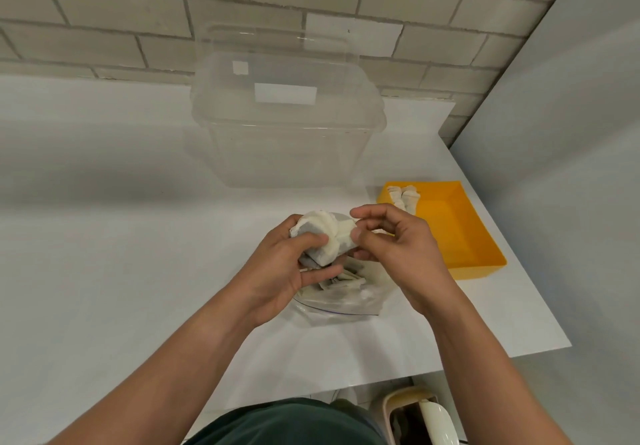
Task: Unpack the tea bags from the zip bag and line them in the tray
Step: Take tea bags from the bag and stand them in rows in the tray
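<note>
My left hand point(277, 271) grips a fanned bunch of white tea bags point(327, 237) above the table. My right hand point(391, 247) pinches the right-most tea bag of that bunch between thumb and fingers. Below both hands lies the clear zip bag point(341, 301), open, with more tea bags point(343, 280) inside it. To the right stands the yellow tray point(460, 233). A few tea bags point(403, 197) stand lined up in its far left corner; the rest of the tray's floor is bare.
A big clear plastic tub point(287, 122) stands behind my hands near the brick wall. The white table ends at its right edge point(540, 271) just past the tray. A bin point(415, 417) stands on the floor under the table's front edge.
</note>
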Demonstrator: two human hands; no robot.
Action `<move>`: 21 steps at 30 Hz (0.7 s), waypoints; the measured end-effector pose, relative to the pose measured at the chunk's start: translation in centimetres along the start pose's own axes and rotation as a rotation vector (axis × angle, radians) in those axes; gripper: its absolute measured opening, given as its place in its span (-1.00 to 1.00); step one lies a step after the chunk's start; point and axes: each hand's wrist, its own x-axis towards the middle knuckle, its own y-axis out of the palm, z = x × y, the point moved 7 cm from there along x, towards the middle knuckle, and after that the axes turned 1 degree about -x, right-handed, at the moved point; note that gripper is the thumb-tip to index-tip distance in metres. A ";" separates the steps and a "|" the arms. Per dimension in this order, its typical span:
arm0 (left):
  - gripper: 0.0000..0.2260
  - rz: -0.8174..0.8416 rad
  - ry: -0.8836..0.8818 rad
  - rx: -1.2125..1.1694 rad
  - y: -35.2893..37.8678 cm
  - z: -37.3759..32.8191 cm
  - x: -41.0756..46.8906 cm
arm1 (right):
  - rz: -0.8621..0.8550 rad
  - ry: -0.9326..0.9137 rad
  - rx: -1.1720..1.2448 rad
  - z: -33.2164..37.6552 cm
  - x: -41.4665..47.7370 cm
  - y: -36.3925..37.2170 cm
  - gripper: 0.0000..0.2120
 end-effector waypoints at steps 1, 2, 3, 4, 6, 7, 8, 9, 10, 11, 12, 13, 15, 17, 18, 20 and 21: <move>-0.72 0.012 -0.018 -0.006 0.1 0.1 0.0 | 0.008 -0.004 -0.013 0.1 0.1 0.0 -0.78; -0.71 0.027 -0.034 -0.015 0.2 0.2 0.0 | 0.019 -0.007 -0.026 0.2 0.1 0.1 -0.78; -0.69 0.045 -0.048 -0.022 0.3 0.3 -0.1 | 0.034 -0.010 -0.038 0.2 0.1 0.1 -0.79; -0.68 0.064 -0.060 -0.024 0.4 0.4 -0.1 | 0.049 -0.013 -0.048 0.3 0.1 0.2 -0.80; -0.66 0.095 -0.078 -0.028 0.6 0.6 -0.3 | 0.078 -0.025 -0.082 0.5 0.1 0.2 -0.79; -0.66 0.103 -0.081 -0.036 0.7 0.7 -0.4 | 0.093 -0.039 -0.116 0.7 0.1 0.2 -0.79; -0.66 0.106 -0.078 -0.042 0.7 0.8 -0.4 | 0.113 -0.060 -0.167 0.9 0.1 0.2 -0.78; -0.66 0.107 -0.071 -0.042 0.7 0.9 -0.5 | 0.133 -0.083 -0.235 1.2 0.1 0.2 -0.76; -0.66 0.106 -0.060 -0.037 0.6 0.9 -0.4 | 0.148 -0.108 -0.309 1.5 0.2 0.2 -0.76; -0.66 0.103 -0.048 -0.029 0.6 0.8 -0.4 | 0.152 -0.135 -0.372 1.8 0.2 0.2 -0.76; -0.66 0.098 -0.037 -0.023 0.7 0.8 -0.4 | 0.152 -0.159 -0.412 2.1 0.3 0.1 -0.77; -0.66 0.092 -0.026 -0.022 0.7 0.8 -0.3 | 0.159 -0.177 -0.435 2.3 0.3 0.2 -0.77; -0.66 0.089 -0.008 -0.026 1.0 0.7 -0.3 | 0.196 -0.215 -0.492 2.7 0.5 0.6 -0.77; -0.66 0.103 0.001 -0.035 1.5 0.8 -0.3 | 0.216 -0.261 -0.555 3.0 0.6 0.9 -0.83; -0.66 0.107 0.000 -0.038 1.7 0.9 -0.3 | 0.210 -0.267 -0.558 3.2 0.8 0.9 -0.86; -0.65 0.116 0.004 -0.038 2.1 1.0 -0.3 | 0.194 -0.239 -0.494 3.3 1.1 0.5 -0.92; -0.66 0.118 0.012 -0.040 2.3 1.0 -0.3 | 0.188 -0.219 -0.447 3.3 1.2 0.3 -0.93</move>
